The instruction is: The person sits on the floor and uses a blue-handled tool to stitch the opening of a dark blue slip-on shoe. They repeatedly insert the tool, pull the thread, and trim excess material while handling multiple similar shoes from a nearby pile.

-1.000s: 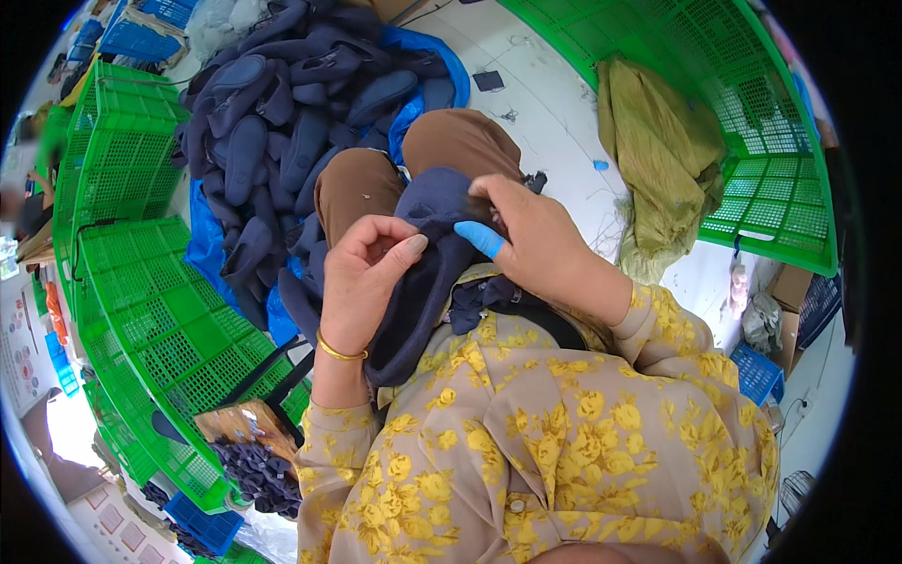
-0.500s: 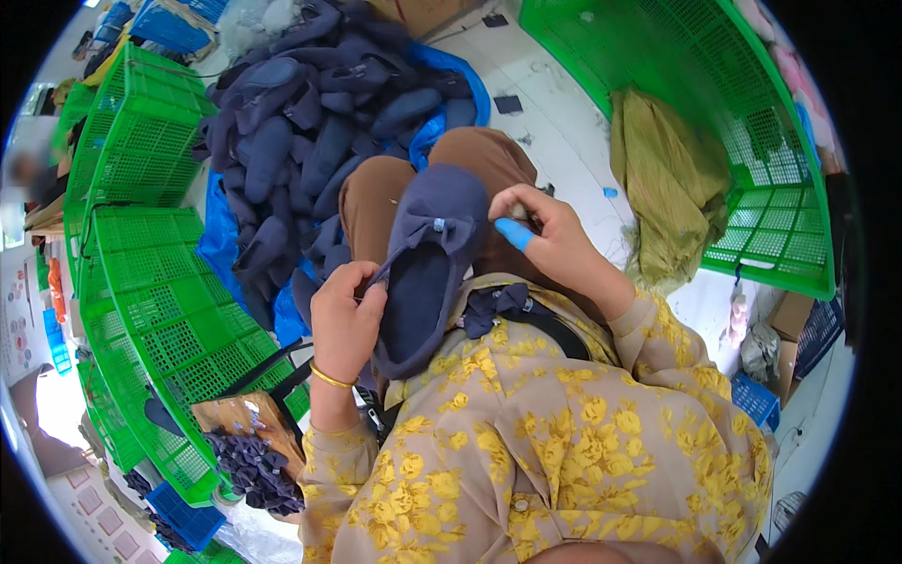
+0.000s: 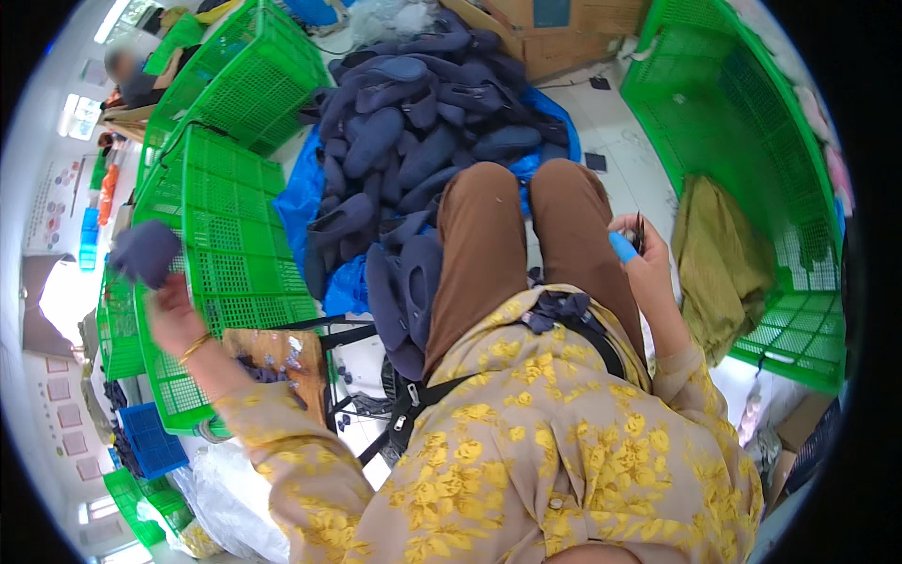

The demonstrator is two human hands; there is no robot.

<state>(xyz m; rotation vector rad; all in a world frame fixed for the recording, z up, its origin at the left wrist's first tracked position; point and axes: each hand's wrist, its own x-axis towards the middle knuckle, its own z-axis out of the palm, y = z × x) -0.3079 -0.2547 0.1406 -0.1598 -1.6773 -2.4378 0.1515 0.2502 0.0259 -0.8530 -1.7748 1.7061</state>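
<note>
Holding a dark blue slipper out to the left, in front of the green crates, with the left hand closed on its near end, blurring there too much to tell finger from finger or make out the slipper's opening. Curling the right hand around a small dark pointed tool on the right, hiding part of it beside a thumb wrapped in blue. Sitting with brown-trousered legs pointing toward a far pile of dark blue slippers, covering part of its near edge and of the blue sheet beneath. Losing the far edge of a cardboard box beyond the view. Showing marks too small to read on a pale poster at far left and on reddish sheets at near left.
</note>
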